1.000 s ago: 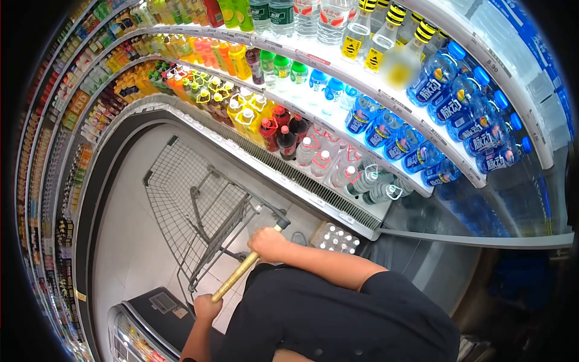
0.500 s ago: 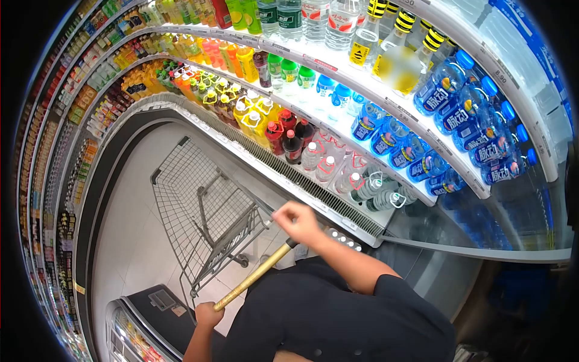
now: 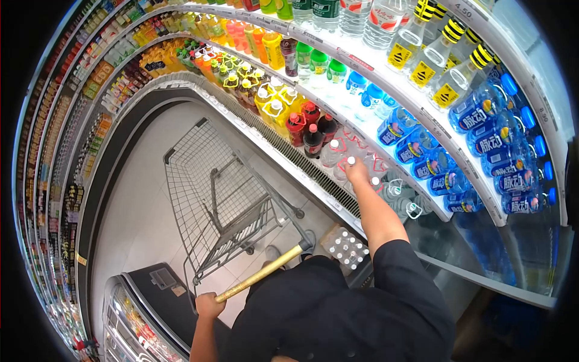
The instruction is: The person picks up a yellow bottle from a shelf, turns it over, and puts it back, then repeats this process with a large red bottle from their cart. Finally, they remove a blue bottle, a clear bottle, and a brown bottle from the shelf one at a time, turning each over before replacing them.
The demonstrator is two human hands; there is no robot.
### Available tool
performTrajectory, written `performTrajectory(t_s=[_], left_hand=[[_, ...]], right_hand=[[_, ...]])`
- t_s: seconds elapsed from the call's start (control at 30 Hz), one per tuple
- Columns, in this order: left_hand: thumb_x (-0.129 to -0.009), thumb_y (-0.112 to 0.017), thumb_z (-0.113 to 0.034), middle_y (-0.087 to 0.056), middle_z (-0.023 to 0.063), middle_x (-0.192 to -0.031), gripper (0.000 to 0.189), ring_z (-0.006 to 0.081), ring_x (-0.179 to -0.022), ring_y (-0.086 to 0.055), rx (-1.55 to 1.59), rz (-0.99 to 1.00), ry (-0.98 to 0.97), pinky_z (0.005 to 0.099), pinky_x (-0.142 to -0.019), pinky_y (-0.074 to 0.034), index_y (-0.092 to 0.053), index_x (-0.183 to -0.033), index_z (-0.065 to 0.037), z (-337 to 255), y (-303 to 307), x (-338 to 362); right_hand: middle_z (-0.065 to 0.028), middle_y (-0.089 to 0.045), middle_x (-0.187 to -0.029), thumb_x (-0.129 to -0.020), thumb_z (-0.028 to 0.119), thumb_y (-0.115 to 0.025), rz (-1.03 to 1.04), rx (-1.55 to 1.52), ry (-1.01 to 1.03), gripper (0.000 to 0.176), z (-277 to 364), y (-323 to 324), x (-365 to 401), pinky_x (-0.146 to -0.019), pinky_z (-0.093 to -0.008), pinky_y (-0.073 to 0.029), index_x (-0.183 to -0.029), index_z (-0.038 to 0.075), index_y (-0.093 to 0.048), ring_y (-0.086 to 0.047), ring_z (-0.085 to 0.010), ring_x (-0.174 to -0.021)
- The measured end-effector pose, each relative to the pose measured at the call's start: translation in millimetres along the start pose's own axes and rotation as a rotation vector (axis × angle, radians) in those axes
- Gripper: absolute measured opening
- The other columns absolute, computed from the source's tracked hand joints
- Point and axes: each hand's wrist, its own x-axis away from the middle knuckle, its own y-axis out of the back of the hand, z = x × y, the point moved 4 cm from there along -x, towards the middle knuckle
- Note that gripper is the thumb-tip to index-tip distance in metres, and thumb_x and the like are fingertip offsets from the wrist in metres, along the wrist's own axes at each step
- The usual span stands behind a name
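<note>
My left hand (image 3: 210, 306) is closed around the left end of the yellow handle (image 3: 259, 274) of a wire shopping cart (image 3: 223, 199). My right arm is stretched out to the lowest shelf. There, my right hand (image 3: 356, 171) is closed at the neck of a large clear water bottle (image 3: 351, 161), just below its white cap. Most of that bottle is hidden behind the hand and arm. Similar clear bottles with pink carrying loops stand around it. Dark cola bottles (image 3: 313, 142) with red caps stand to the left of it.
Shelves above hold blue-capped drinks (image 3: 488, 142) and bottles with black-and-yellow caps (image 3: 446, 87). A pack of white-capped bottles (image 3: 347, 248) sits on the floor by the shelf base. A low display case (image 3: 142, 326) stands at lower left. Stocked shelves curve along the left.
My right hand has moved from above the cart handle's right end out to the water bottles on the bottom shelf. My left hand stays on the handle. The view has shifted slightly.
</note>
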Motion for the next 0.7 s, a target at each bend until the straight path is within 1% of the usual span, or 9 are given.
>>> performTrajectory(t_s=[0.07,0.1,0.23,0.33,0.4,0.5,0.6,0.63,0.7], left_hand=[[-0.071,-0.075,-0.044,-0.065,0.0173,-0.06,0.039,0.0396,-0.059,-0.066,0.005,0.002,0.017,0.0487,-0.06,-0.055,-0.069,-0.06,-0.007,1.8,3.6,-2.0],[-0.071,-0.075,-0.044,-0.065,0.0171,-0.06,0.039,0.0394,-0.059,-0.066,0.013,0.007,0.016,0.0485,-0.06,-0.055,-0.069,-0.06,-0.007,1.7,4.1,-2.1],[-0.07,-0.075,-0.044,-0.065,0.0166,-0.061,0.037,0.0391,-0.06,-0.066,0.017,0.024,0.035,0.048,-0.061,-0.055,-0.07,-0.061,-0.008,-1.8,7.9,-3.3],[-0.07,-0.075,-0.044,-0.066,0.0168,-0.061,0.038,0.0392,-0.06,-0.066,0.026,0.016,0.031,0.0478,-0.06,-0.055,-0.071,-0.061,-0.008,0.4,9.1,-5.2],[-0.07,-0.075,-0.045,-0.066,0.0168,-0.061,0.038,0.0391,-0.06,-0.066,0.021,0.021,0.033,0.0478,-0.06,-0.055,-0.071,-0.061,-0.008,2.9,9.3,-5.1],[-0.07,-0.076,-0.045,-0.066,0.0167,-0.061,0.038,0.0387,-0.059,-0.066,0.007,0.008,0.013,0.0475,-0.06,-0.055,-0.071,-0.061,-0.008,6.1,8.9,-11.2],[-0.07,-0.076,-0.045,-0.066,0.0164,-0.061,0.038,0.0384,-0.059,-0.066,0.008,-0.016,0.016,0.0471,-0.06,-0.055,-0.07,-0.061,-0.008,9.8,9.7,-15.0],[-0.07,-0.076,-0.045,-0.065,0.0163,-0.061,0.038,0.0383,-0.059,-0.066,0.018,-0.021,0.021,0.0469,-0.059,-0.055,-0.07,-0.06,-0.008,10.4,11.1,-15.1],[-0.07,-0.076,-0.045,-0.065,0.0163,-0.061,0.038,0.0384,-0.059,-0.066,0.025,-0.02,0.018,0.047,-0.06,-0.055,-0.07,-0.06,-0.008,12.6,11.8,-17.6]], right_hand=[[-0.025,-0.068,-0.126,-0.093,0.045,-0.066,0.094,0.151,0.022,0.058,5.6,-0.5,-7.1,-0.098,-0.0539,-0.051,-0.14,0.013,-0.054,-0.064,-0.043,-0.12],[-0.0237,-0.07,-0.122,-0.095,0.042,-0.066,0.085,0.155,0.033,0.051,8.4,3.9,-4.7,-0.095,-0.0537,-0.053,-0.136,0.013,-0.057,-0.066,-0.0422,-0.115],[-0.0233,-0.07,-0.122,-0.095,0.042,-0.066,0.077,0.233,0.068,0.048,9.8,1.4,-8.6,-0.094,-0.0532,-0.053,-0.131,0.012,-0.06,-0.067,-0.0411,-0.114],[-0.0221,-0.071,-0.117,-0.096,0.039,-0.065,0.049,0.242,0.122,0.044,5.5,-8.5,-12.8,-0.091,-0.0522,-0.054,-0.129,0.01,-0.059,-0.069,-0.0396,-0.11],[-0.0269,-0.071,-0.113,-0.093,0.033,-0.071,0.021,0.131,0.148,0.04,-1.8,-15.4,-16.2,-0.09,-0.0538,-0.053,-0.121,0.006,-0.063,-0.067,-0.0457,-0.107],[-0.0296,-0.07,-0.104,-0.092,0.028,-0.072,-0.063,0.113,0.24,0.034,-15.0,-20.8,-14.0,-0.087,-0.0555,-0.053,-0.114,0.004,-0.064,-0.067,-0.0482,-0.101],[-0.0304,-0.069,-0.098,-0.091,0.026,-0.073,-0.109,0.003,0.302,0.031,-16.6,-11.2,6.4,-0.085,-0.0575,-0.051,-0.108,0.002,-0.064,-0.066,-0.0492,-0.097],[-0.0281,-0.069,-0.094,-0.09,0.025,-0.073,-0.171,-0.025,0.338,0.03,-14.3,-5.8,15.8,-0.081,-0.057,-0.051,-0.105,0.0,-0.064,-0.067,-0.0481,-0.093],[-0.0282,-0.068,-0.096,-0.091,0.025,-0.072,-0.142,-0.042,0.366,0.031,-4.7,12.4,33.2,-0.081,-0.0561,-0.051,-0.106,0.0,-0.063,-0.066,-0.048,-0.093]])
